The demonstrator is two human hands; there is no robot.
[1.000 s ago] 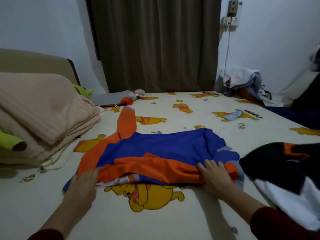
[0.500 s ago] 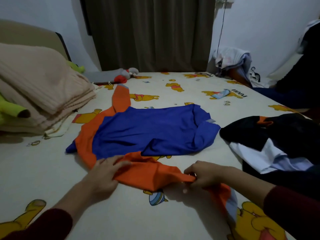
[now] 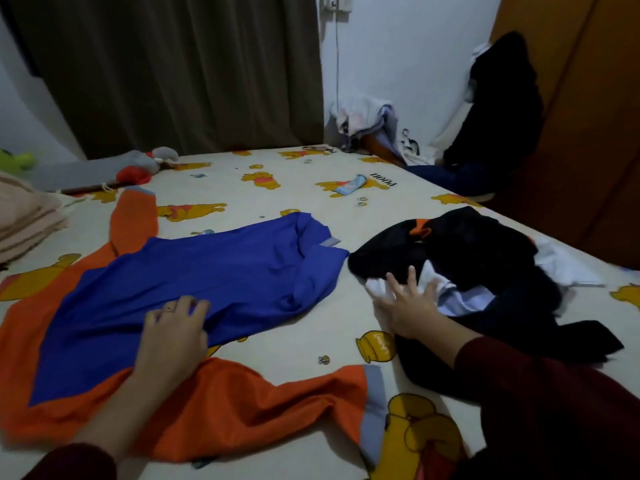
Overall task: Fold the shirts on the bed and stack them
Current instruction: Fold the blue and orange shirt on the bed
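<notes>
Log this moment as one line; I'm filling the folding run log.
stage: spreading shirt | left hand: on blue-orange shirt | right hand: on dark clothes pile | folded: none

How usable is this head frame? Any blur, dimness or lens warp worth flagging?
Head view: dim and bluish, so the black clothes pile loses its fold detail; the right hand is slightly smeared, the left hand on the blue and orange shirt sharper; wide-angle warp bows the curtain and bed edges; no glare.
</notes>
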